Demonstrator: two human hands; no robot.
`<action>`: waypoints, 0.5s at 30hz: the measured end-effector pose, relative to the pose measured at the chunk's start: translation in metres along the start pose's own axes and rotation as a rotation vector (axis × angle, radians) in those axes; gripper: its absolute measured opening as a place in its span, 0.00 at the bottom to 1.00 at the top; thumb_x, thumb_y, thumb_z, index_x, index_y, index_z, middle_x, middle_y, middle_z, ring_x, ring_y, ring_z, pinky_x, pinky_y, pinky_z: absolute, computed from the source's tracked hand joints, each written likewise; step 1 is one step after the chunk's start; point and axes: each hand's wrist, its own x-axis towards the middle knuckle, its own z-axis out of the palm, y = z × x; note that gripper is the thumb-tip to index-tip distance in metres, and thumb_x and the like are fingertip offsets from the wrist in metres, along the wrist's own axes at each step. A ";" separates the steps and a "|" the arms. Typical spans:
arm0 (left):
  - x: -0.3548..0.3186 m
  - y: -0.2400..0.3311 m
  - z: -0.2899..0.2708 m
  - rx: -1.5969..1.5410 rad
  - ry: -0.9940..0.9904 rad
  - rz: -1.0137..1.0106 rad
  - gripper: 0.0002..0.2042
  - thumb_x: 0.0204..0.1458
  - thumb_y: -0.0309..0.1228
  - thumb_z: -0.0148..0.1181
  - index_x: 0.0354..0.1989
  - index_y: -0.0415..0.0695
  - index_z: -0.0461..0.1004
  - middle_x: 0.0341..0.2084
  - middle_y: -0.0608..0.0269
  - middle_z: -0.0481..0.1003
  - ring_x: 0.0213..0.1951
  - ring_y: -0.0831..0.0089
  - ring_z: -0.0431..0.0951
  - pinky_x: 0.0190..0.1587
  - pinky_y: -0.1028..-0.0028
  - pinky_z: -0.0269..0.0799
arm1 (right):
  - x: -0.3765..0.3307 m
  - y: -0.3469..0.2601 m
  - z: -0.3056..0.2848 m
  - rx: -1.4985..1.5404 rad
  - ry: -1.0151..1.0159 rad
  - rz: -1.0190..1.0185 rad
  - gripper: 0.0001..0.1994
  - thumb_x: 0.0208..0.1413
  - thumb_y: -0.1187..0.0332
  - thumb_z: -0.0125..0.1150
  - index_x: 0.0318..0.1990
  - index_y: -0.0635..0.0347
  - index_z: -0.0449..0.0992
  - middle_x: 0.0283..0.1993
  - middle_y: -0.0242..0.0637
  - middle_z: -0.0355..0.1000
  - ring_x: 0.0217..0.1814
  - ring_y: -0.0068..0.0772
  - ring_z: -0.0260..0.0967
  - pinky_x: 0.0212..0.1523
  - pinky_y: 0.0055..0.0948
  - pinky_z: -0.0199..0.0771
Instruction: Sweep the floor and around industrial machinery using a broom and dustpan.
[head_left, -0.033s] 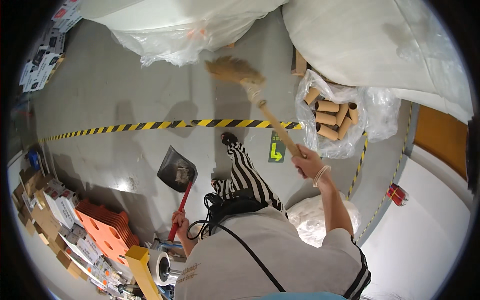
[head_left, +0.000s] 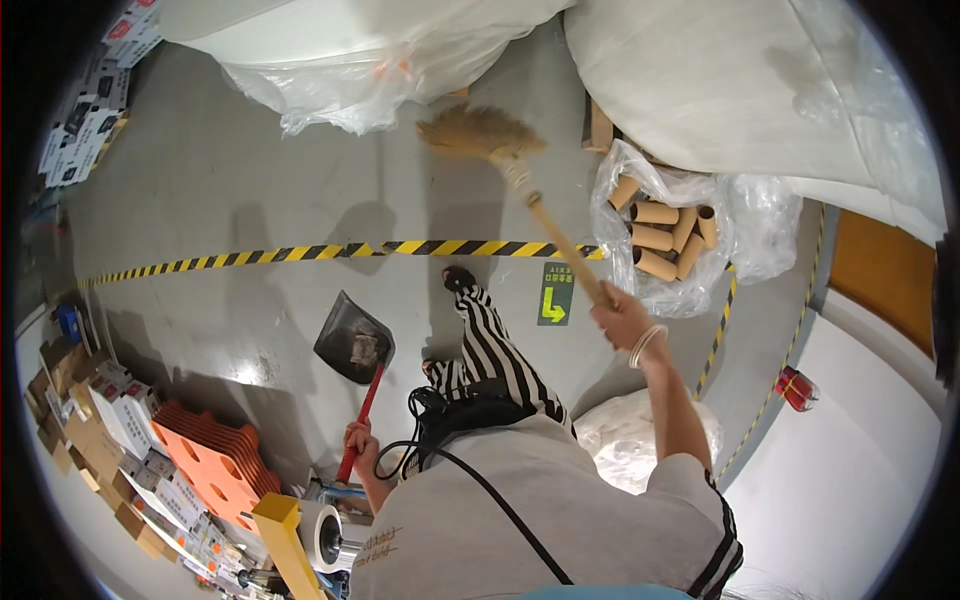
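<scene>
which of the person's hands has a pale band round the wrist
The right hand, gripping the broom, wears the pale band; the left hand, holding the dustpan by its red handle, shows none.

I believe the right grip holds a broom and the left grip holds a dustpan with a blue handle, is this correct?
The colour is wrong: the handle of the dustpan is red, as the head view shows. The right grip holds the broom, the left grip the dustpan.
</scene>
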 end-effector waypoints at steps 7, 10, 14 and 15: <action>0.001 -0.001 -0.001 0.156 -0.016 -0.076 0.20 0.44 0.19 0.45 0.45 0.25 0.47 0.24 0.60 0.64 0.13 0.82 0.60 0.12 0.85 0.48 | 0.186 -0.029 -0.059 -0.507 0.227 -0.161 0.14 0.44 0.67 0.44 0.40 0.58 0.65 0.30 0.45 0.68 0.31 0.40 0.67 0.28 0.36 0.64; 0.008 -0.013 0.003 0.122 0.053 0.038 0.21 0.44 0.19 0.44 0.46 0.25 0.46 0.23 0.61 0.65 0.11 0.85 0.59 0.09 0.86 0.45 | 0.307 0.004 -0.056 0.137 0.151 -0.072 0.09 0.40 0.68 0.53 0.29 0.61 0.67 0.21 0.43 0.67 0.23 0.40 0.66 0.19 0.32 0.64; 0.001 0.010 -0.011 0.215 0.092 0.039 0.23 0.44 0.18 0.44 0.48 0.25 0.44 0.23 0.62 0.66 0.11 0.85 0.59 0.09 0.86 0.44 | 0.308 0.050 0.080 -1.229 0.036 -0.673 0.06 0.32 0.69 0.55 0.19 0.63 0.71 0.21 0.47 0.68 0.25 0.43 0.68 0.26 0.37 0.68; -0.007 0.010 -0.013 0.174 0.108 0.084 0.23 0.44 0.18 0.44 0.48 0.25 0.44 0.23 0.62 0.66 0.11 0.85 0.59 0.09 0.86 0.45 | 0.252 0.040 0.113 -1.259 -0.025 -0.723 0.08 0.31 0.67 0.56 0.19 0.63 0.72 0.21 0.47 0.68 0.25 0.45 0.68 0.27 0.37 0.68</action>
